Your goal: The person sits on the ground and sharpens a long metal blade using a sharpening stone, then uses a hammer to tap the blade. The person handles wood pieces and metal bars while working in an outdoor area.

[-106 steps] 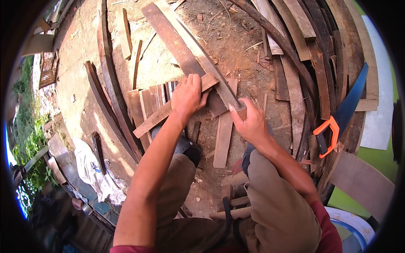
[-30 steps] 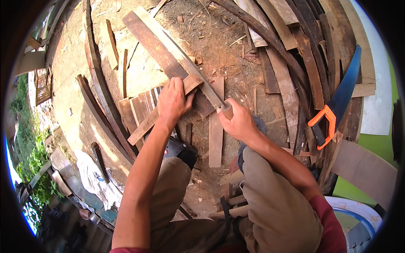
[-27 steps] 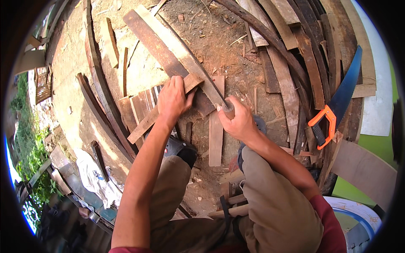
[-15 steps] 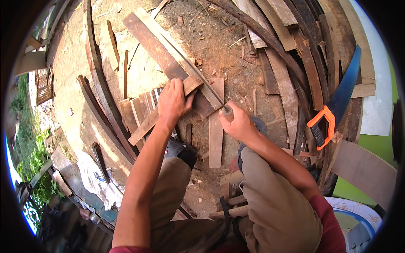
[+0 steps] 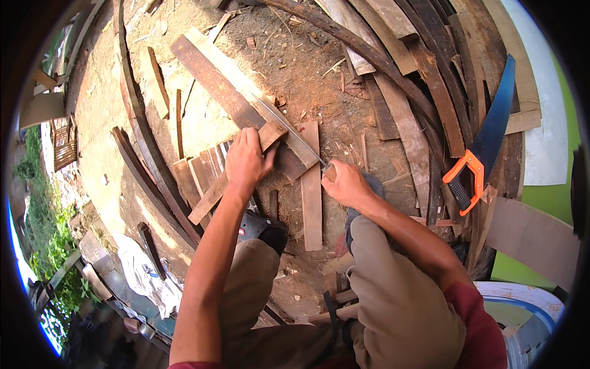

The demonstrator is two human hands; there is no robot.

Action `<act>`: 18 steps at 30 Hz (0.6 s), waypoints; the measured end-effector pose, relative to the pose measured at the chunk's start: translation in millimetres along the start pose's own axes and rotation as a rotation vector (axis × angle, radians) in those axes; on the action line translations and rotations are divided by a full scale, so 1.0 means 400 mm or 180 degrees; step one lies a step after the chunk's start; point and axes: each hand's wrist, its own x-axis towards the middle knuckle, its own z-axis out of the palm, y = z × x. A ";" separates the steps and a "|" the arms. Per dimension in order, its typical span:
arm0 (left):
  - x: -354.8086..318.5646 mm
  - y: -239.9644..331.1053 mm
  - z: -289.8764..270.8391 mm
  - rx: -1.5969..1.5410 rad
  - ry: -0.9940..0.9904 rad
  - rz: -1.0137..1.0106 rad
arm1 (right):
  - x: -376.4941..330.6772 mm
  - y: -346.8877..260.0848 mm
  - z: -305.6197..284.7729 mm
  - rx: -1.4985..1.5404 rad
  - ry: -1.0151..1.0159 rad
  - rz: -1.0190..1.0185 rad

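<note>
My left hand is closed round a short wooden strip that lies slantwise across two longer pieces. Below the strip are a wide brown board and a narrow pale batten along its right side. In my right hand is the round handle of a long thin metal tool, apparently a file. Its shaft runs up and left along the batten; I cannot tell exactly where it touches. Another flat piece of wood extends under the near end of the board.
At right a handsaw with an orange handle rests on stacked planks. Long curved boards lie on the dirt at left, near a white cloth. My shod feet are close to the work.
The view has shifted slightly, so the work sits a little lower in it. My right hand and the file have moved slightly; my left hand keeps its grip on the strip.
</note>
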 end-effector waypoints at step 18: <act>-0.001 -0.002 0.004 0.0076 0.0101 0.0109 | -0.014 0.022 0.020 0.0581 0.0218 -0.0416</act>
